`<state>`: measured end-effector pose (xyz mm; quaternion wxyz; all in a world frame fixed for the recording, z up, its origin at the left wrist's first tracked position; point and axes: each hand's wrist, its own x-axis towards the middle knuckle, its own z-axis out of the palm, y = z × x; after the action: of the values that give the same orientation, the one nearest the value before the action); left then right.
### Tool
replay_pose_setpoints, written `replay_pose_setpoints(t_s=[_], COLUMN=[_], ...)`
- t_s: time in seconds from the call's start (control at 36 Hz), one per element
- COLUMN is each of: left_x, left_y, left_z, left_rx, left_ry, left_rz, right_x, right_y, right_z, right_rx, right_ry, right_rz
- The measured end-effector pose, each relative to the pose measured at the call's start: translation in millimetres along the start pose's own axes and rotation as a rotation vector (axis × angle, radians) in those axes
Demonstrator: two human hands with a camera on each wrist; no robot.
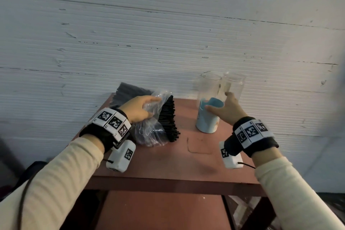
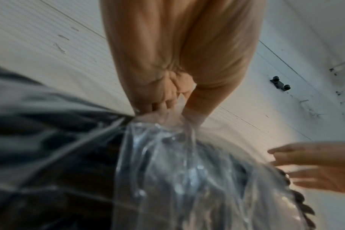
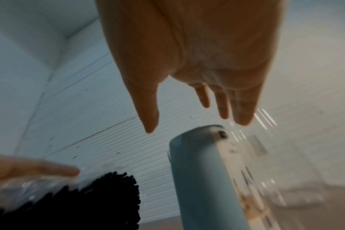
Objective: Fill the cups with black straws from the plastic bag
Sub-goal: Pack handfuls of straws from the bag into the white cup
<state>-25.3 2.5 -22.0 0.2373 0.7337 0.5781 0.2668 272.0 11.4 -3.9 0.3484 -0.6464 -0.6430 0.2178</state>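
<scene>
On the left of the small red-brown table point(image 1: 168, 160), my left hand point(image 1: 141, 108) grips the gathered top of a clear plastic bag point(image 1: 151, 134). Black straws point(image 1: 169, 119) stick out of its open right side. In the left wrist view the fingers point(image 2: 163, 99) pinch the bag's crumpled film point(image 2: 167, 163). A light-blue cup point(image 1: 207, 121) stands at the right. My right hand point(image 1: 224, 108) hovers over its rim, fingers straight and spread, holding nothing. The right wrist view shows that hand point(image 3: 189, 121) just above the cup point(image 3: 203, 179). Two clear glass cups point(image 1: 210, 86) point(image 1: 234, 84) stand behind it.
A second dark bundle of straws point(image 1: 128, 91) lies behind the bag, against the white ribbed wall point(image 1: 168, 33). The table's front half holds only a scratch mark point(image 1: 196, 147). A lower red shelf point(image 1: 158, 211) sits under the tabletop.
</scene>
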Motion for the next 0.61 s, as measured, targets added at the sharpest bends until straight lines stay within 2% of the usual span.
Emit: replay_pose_setpoints(t_s=[0.11,0.17,0.22,0.31,0.39,0.5,0.61], left_x=[-7,-9,-10,-13,-15,-19,-23], left_y=[6,7,10,12,11,9,5], left_z=[-7,-11,-15,-21,-22,-17,-17], left_rx=[-0.058,-0.096,-0.107,-0.044,-0.014,0.016,0.020], left_ry=[0.046,0.063,0.077,0.123,0.155,0.249,0.335], left_rz=[-0.006,0.003,0.014,0.035,0.004,-0.062,-0.094], right_x=[-11,-16,-19,-22,-22,-19,-13], right_y=[-23,-37,-51,-70,-84,-93,-95], right_z=[7,16,30,54,78,101,107], right_rx=[-0.101,-0.102,-0.068,-0.110,-0.161,-0.271,-0.242], right_ry=[0.117,0.079,-0.027,-0.189,-0.275,-0.305,-0.291], right_rz=[-0.328,-0.447,-0.522,-0.593,-0.656,-0.681,-0.668])
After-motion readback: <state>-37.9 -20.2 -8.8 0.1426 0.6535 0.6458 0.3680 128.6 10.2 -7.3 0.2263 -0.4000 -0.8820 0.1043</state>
